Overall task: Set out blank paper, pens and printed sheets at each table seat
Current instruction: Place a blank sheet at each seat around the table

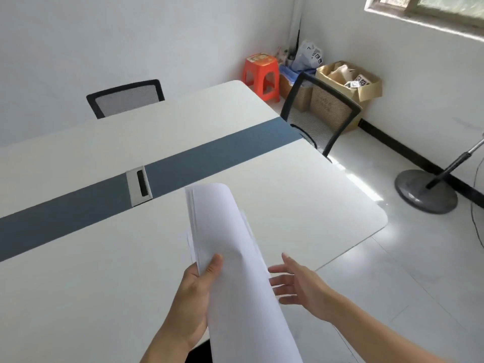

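A curved stack of blank white paper (225, 231) hangs above the white table (301, 195), bowed upward along its length. My left hand (195, 292) grips its near left edge, thumb on top. Just to the right of the stack, my right hand (296, 281) has its fingers straight and spread toward the paper's right edge, holding nothing. No pens or printed sheets are in view.
A blue-grey strip (209, 155) with a metal cable slot (140, 186) crosses the table. Black mesh chairs stand at the far side (125, 98) and the right end (322, 116). An orange stool (260, 74), a cardboard box (351, 79) and a fan base (425, 192) are on the floor at right.
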Demonstrator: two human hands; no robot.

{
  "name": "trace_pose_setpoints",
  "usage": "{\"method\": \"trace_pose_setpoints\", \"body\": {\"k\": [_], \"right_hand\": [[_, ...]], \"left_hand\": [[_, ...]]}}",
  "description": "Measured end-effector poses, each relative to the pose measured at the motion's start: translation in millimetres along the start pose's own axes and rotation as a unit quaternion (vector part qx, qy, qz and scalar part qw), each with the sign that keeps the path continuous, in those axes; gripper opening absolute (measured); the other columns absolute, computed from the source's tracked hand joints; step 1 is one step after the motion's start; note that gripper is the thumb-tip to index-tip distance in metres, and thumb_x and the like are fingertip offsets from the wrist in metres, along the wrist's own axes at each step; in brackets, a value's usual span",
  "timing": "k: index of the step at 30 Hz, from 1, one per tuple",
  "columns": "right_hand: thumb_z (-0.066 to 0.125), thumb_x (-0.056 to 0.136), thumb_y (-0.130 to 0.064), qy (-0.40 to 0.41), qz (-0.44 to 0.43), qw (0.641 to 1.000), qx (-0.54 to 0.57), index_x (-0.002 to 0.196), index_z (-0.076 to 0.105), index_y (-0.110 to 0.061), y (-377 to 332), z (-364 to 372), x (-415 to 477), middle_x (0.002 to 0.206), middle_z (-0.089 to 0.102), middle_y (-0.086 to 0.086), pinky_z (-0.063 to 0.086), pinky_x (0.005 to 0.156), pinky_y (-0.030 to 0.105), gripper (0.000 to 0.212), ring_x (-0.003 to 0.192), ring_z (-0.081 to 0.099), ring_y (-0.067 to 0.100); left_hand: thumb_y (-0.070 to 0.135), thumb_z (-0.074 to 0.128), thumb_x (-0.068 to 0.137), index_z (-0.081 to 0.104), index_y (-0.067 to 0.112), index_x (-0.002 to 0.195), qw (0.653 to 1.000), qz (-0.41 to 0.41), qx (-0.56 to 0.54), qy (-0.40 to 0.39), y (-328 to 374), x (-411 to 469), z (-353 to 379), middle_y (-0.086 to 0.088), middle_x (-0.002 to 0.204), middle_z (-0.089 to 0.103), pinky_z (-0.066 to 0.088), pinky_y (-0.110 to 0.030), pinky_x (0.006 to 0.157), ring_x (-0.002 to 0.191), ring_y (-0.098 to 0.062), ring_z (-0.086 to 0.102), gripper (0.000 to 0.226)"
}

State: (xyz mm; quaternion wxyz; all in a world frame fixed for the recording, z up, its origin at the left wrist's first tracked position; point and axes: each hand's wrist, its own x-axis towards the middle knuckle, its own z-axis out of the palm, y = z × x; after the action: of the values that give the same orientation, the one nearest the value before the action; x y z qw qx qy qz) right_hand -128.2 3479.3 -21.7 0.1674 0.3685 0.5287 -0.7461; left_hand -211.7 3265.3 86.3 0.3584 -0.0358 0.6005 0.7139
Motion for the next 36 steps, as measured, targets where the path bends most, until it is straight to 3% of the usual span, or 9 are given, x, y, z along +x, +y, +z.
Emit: {"method": "trace_pose_setpoints", "body": {"k": [4, 7, 12, 17, 23, 26, 30, 33, 36], "right_hand": [[0.051, 0.090, -0.053, -0.041, -0.024, 0.998, 0.047, 0.108, 0.073, -0.017, 1.8, -53.1, -35.8, 0.097, 0.072, 0.005, 0.050, 0.079, 0.031, 0.046, 0.084, 0.066, 0.020], [0.063, 0.085, -0.051, -0.042, -0.052, 0.995, 0.078, 0.119, 0.066, -0.006, 5.0, -100.1, -56.5, 0.107, 0.071, 0.012, 0.049, 0.076, 0.029, 0.057, 0.087, 0.065, 0.021], [0.084, 0.070, -0.031, 0.043, -0.080, 0.983, 0.162, 0.108, 0.060, 0.007, 0.6, -202.1, -85.1, 0.120, 0.065, 0.029, 0.049, 0.095, 0.056, 0.059, 0.102, 0.065, 0.042], [0.074, 0.078, -0.019, 0.119, -0.136, 0.966, 0.184, 0.101, 0.068, 0.005, -13.6, -297.0, -121.3, 0.100, 0.075, 0.021, 0.059, 0.079, 0.045, 0.034, 0.085, 0.073, 0.035], [0.073, 0.076, -0.029, 0.167, -0.208, 0.946, 0.186, 0.092, 0.074, 0.002, -22.8, -375.2, -138.2, 0.099, 0.073, 0.025, 0.057, 0.085, 0.053, 0.035, 0.086, 0.072, 0.037], [0.072, 0.078, -0.029, 0.179, -0.221, 0.938, 0.196, 0.092, 0.074, 0.000, -29.4, -411.8, -138.4, 0.097, 0.074, 0.021, 0.057, 0.080, 0.047, 0.031, 0.083, 0.072, 0.034], [0.071, 0.084, -0.017, 0.174, -0.217, 0.941, 0.193, 0.103, 0.072, -0.001, -46.0, -465.4, -123.9, 0.103, 0.074, 0.019, 0.057, 0.082, 0.047, 0.025, 0.092, 0.072, 0.037], [0.070, 0.085, -0.008, 0.201, -0.201, 0.943, 0.173, 0.097, 0.074, -0.001, -70.1, -504.4, -95.9, 0.097, 0.076, 0.018, 0.057, 0.073, 0.039, 0.015, 0.082, 0.073, 0.032], [0.067, 0.088, -0.007, 0.226, -0.198, 0.944, 0.136, 0.087, 0.075, 0.000, -110.8, -542.4, -65.1, 0.086, 0.075, 0.016, 0.054, 0.067, 0.035, 0.010, 0.071, 0.070, 0.026]], "left_hand": [[0.032, 0.065, 0.087, 0.069, 0.002, 0.110, 0.998, -0.015, 0.030, -0.059, -14.0, 9.7, 65.0, -0.021, 0.113, 0.070, 0.057, -0.043, 0.086, 0.104, -0.038, 0.067, 0.038], [0.029, 0.060, 0.087, 0.071, 0.002, 0.106, 0.995, -0.020, 0.039, -0.090, -26.5, 14.6, 117.8, -0.021, 0.111, 0.071, 0.058, -0.043, 0.083, 0.101, -0.038, 0.068, 0.035], [0.032, 0.057, 0.085, 0.069, 0.000, 0.109, 0.995, -0.023, 0.047, -0.085, -56.9, 28.5, 211.0, -0.022, 0.111, 0.070, 0.056, -0.044, 0.083, 0.099, -0.039, 0.069, 0.041], [0.042, 0.053, 0.087, 0.066, 0.000, 0.116, 0.995, -0.054, 0.048, -0.072, -80.3, 44.2, 296.5, -0.019, 0.114, 0.070, 0.055, -0.043, 0.084, 0.104, -0.036, 0.068, 0.052], [0.039, 0.053, 0.087, 0.065, 0.004, 0.117, 0.991, -0.056, 0.075, -0.093, -88.1, 76.2, 372.2, -0.015, 0.113, 0.072, 0.052, -0.044, 0.090, 0.103, -0.031, 0.069, 0.048], [0.040, 0.053, 0.087, 0.065, 0.003, 0.117, 0.989, -0.057, 0.096, -0.096, -93.1, 101.0, 408.8, -0.016, 0.112, 0.072, 0.050, -0.049, 0.096, 0.103, -0.034, 0.069, 0.049], [0.039, 0.051, 0.092, 0.066, 0.006, 0.114, 0.988, -0.040, 0.114, -0.095, -96.2, 145.3, 457.3, -0.013, 0.109, 0.073, 0.055, -0.041, 0.084, 0.099, -0.031, 0.070, 0.042], [0.037, 0.048, 0.096, 0.067, 0.009, 0.111, 0.988, -0.029, 0.115, -0.094, -95.2, 187.0, 490.9, -0.010, 0.106, 0.075, 0.059, -0.035, 0.073, 0.095, -0.028, 0.072, 0.037], [0.040, 0.047, 0.095, 0.066, 0.010, 0.114, 0.990, -0.019, 0.110, -0.084, -85.6, 233.1, 526.1, -0.008, 0.108, 0.074, 0.057, -0.039, 0.082, 0.098, -0.027, 0.071, 0.040]]}}
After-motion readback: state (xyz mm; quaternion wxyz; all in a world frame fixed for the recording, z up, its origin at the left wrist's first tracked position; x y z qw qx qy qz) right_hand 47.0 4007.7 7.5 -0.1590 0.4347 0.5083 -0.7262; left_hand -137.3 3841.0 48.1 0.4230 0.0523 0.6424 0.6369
